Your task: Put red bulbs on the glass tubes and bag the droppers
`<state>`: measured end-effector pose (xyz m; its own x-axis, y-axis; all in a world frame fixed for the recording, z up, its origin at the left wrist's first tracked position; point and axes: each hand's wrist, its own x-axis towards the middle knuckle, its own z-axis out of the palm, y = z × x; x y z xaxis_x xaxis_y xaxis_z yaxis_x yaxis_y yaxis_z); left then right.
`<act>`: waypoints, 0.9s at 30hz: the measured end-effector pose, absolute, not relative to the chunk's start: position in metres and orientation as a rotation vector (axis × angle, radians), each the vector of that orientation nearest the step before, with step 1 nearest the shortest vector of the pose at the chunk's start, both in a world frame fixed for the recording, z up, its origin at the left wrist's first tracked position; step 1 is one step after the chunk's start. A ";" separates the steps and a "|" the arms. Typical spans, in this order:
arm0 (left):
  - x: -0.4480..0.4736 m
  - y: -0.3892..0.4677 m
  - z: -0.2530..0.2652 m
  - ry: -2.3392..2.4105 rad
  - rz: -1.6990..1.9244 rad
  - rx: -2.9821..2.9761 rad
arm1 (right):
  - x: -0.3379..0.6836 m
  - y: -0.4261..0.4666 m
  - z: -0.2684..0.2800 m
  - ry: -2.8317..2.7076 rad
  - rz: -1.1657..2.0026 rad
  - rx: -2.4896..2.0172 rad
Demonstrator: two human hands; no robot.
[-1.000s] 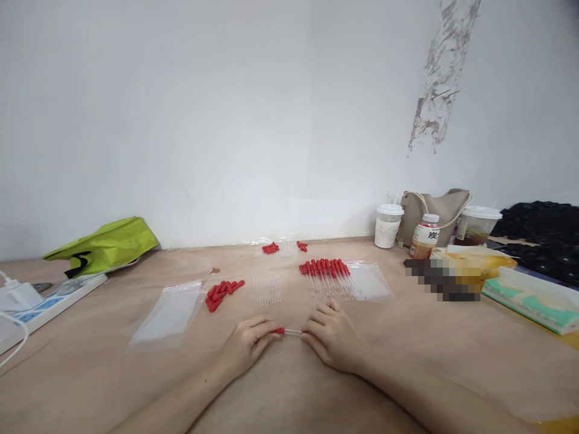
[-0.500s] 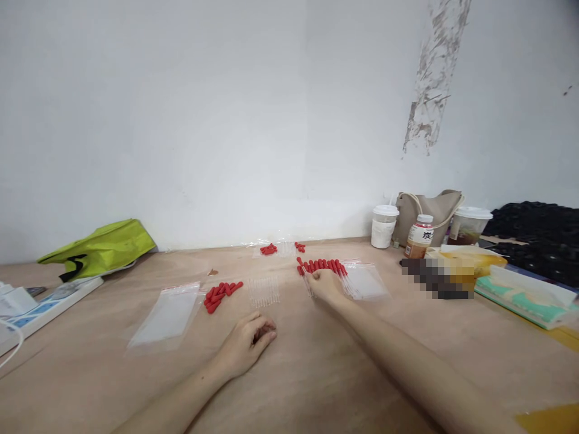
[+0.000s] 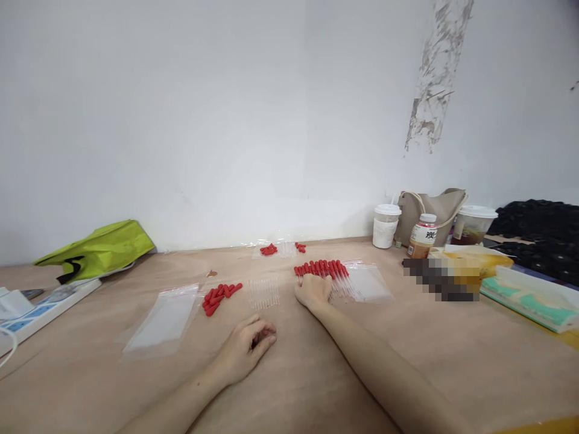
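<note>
In the head view, the right hand [image 3: 313,292], knuckles up, covers the lower ends of some slim clear droppers with red bulbs [image 3: 322,269] lined up on the brown-covered desk [image 3: 294,386]; its fingertips are hidden, so whether it grips one cannot be told. The left hand [image 3: 246,345] rests on its side, fingers loosely curled, thumb apart, near thin clear tubes [image 3: 265,293] too faint to count. Pixelation masks a dark patch [image 3: 441,280] at right. The white-capped plastic bottle of orange-brown drink [image 3: 423,235] reads "炭"; its smaller print is illegible.
</note>
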<state>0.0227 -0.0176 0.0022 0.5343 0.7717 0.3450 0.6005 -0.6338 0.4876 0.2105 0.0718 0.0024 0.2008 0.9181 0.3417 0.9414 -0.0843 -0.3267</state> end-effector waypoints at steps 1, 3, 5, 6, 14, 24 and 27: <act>0.023 -0.017 0.002 1.144 0.780 2.467 | 0.210 0.072 0.002 -1.733 -0.066 -2.015; 0.023 -0.017 0.002 1.153 0.774 2.469 | 0.211 0.071 0.002 -1.746 -0.065 -2.022; 0.023 -0.018 0.002 1.159 0.772 2.472 | 0.211 0.069 0.003 -1.758 -0.065 -2.024; 0.024 -0.018 0.003 1.161 0.771 2.474 | 0.211 0.068 0.005 -1.763 -0.069 -2.026; 0.023 -0.018 0.002 1.153 0.770 2.487 | 0.192 0.067 0.014 -1.808 0.148 -1.851; 0.024 -0.020 0.000 1.155 0.780 2.497 | 0.154 0.101 0.011 -1.780 0.438 -1.887; 0.025 -0.021 0.000 1.203 0.803 2.497 | 0.152 0.105 0.014 -1.783 0.488 -1.877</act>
<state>0.0246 -0.0207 -0.0002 0.5059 0.7801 0.3681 0.6392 -0.6256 0.4473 0.1515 0.1050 0.0138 0.0772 0.9937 0.0814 0.8140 -0.0156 -0.5807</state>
